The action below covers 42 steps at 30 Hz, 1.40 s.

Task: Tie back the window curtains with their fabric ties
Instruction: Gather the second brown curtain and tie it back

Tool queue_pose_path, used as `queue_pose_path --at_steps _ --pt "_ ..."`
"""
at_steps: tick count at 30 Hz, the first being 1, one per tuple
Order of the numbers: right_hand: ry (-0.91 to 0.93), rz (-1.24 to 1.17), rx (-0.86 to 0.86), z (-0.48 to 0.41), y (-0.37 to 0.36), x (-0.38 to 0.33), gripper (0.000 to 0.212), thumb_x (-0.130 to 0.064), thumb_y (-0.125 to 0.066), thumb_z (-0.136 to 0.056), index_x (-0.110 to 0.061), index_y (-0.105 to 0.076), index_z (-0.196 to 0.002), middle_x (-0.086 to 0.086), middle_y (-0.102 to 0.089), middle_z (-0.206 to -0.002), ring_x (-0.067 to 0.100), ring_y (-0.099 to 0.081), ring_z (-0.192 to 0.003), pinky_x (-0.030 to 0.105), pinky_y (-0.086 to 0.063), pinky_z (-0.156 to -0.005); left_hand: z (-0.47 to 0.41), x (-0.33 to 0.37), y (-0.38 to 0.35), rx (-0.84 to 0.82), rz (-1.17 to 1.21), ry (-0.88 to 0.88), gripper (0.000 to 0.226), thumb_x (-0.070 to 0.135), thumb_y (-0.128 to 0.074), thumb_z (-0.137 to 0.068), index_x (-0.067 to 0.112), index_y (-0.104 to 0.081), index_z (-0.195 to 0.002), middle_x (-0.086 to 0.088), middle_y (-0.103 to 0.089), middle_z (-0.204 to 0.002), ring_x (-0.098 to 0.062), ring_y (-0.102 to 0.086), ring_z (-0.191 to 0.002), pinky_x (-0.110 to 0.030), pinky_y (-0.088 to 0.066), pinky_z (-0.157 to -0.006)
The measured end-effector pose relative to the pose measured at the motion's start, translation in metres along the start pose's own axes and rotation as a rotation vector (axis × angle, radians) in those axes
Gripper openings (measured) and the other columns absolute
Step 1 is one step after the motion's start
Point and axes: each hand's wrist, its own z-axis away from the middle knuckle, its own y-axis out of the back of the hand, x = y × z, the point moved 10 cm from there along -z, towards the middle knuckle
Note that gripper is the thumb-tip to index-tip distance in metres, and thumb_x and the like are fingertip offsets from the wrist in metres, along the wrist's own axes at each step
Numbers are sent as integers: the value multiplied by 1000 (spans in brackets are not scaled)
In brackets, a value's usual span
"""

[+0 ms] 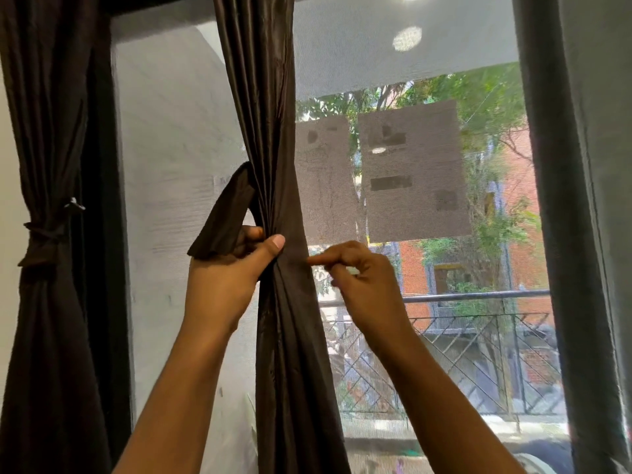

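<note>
The dark brown satin middle curtain [273,165] hangs down the centre of the window, its long axis running top to bottom and leaning a little to the right lower down, gathered into tight pleats at the height of my hands and flaring out again below. My left hand [225,271] is clenched around that gathered waist from the left side, thumb laid across the front of the folds, and in the same grasp it holds the end of the matching dark brown fabric tie [222,217], which loops up and to the right until it meets the curtain's left edge above my knuckles. My right hand [366,278] is just beside the curtain's right edge, fingers curled in and the index finger stretched left so its tip touches the cloth; something small and pale shows between the fingers, but I cannot tell what it is. Left of the curtain is open mesh screen [178,165]; to the right a wider stretch of screen is clear as far as the grey-green curtain [581,200] at the window's right edge. At the left edge, against the dark window frame [109,234], a second dark brown curtain [48,131] is already cinched by its own knotted fabric band [41,241].
</note>
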Motion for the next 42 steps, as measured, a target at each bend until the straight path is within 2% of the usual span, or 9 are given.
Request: queue_pose_path --at_steps 3,7,11,14,18,24,31,38,42 --pt "-202 -136 96 -15 0 33 27 -3 -54 -91 -22 -70 -101 -8 -68 -101 4 -62 -97 26 -51 -84 -4 -6 8 -14 33 46 15 12 -72 -80 23 -62 -76 12 -69 -70 -4 -67 -71 -25 -51 -63" --pt "-477 -296 -160 -33 -49 59 38 -21 -59 -92 -18 -52 -129 2 -57 -125 17 -52 -117 34 -41 -91 -7 -14 23 -38 11 121 5 15 -63 -87 19 -65 -86 6 -70 -84 -6 -66 -79 -19 -50 -62" --pt "-559 -347 -270 -32 -78 61 43 -26 -67 -85 -16 -54 -125 4 -63 -113 15 -60 -101 29 -48 -81 -9 -12 39 -42 -46 141 12 19 -60 -90 18 -66 -101 5 -71 -94 -8 -67 -87 -26 -50 -74" --pt "-497 -388 -120 -30 -67 58 19 -8 -69 -82 -8 -63 -100 8 -66 -85 10 -63 -70 15 -49 -54 -12 -6 51 3 -95 97 8 16 -60 -91 19 -67 -95 12 -72 -79 2 -67 -74 -23 -50 -73" --pt "-324 -160 68 -21 -35 45 8 -13 -72 -79 -16 -66 -74 9 -67 -74 17 -63 -70 40 -55 -76 -9 8 61 83 -249 -21 17 17 -63 -90 8 -67 -103 1 -72 -85 -2 -66 -73 -16 -52 -74" --pt "-30 230 207 5 -1 -33 16 -27 -70 -82 -36 -57 -77 -23 -57 -70 3 -61 -68 36 -55 -73 16 46 48 187 -420 -193 13 26 -69 -85 18 -69 -94 8 -68 -77 -1 -65 -66 -10 -49 -64" --pt "371 625 252 26 -27 -104 12 -27 -56 -85 -20 -65 -85 -4 -60 -78 19 -57 -62 32 -45 -62 29 66 24 136 -457 -259 18 32 -73 -80 21 -72 -95 11 -70 -84 -1 -66 -74 -13 -49 -70" --pt "208 153 94 13 -31 -72 22 -22 -62 -82 -23 -74 -100 -2 -62 -80 11 -63 -72 39 -53 -65 20 52 27 82 -354 -167 21 29 -76 -77 17 -75 -94 6 -73 -82 -6 -69 -78 -33 -57 -81" --pt "157 197 41 9 -39 -59 25 -17 -62 -84 -24 -72 -105 -3 -62 -86 11 -63 -77 40 -54 -69 16 44 23 28 -298 -129 20 27 -76 -78 16 -76 -94 3 -74 -83 -10 -71 -80 -39 -58 -82"
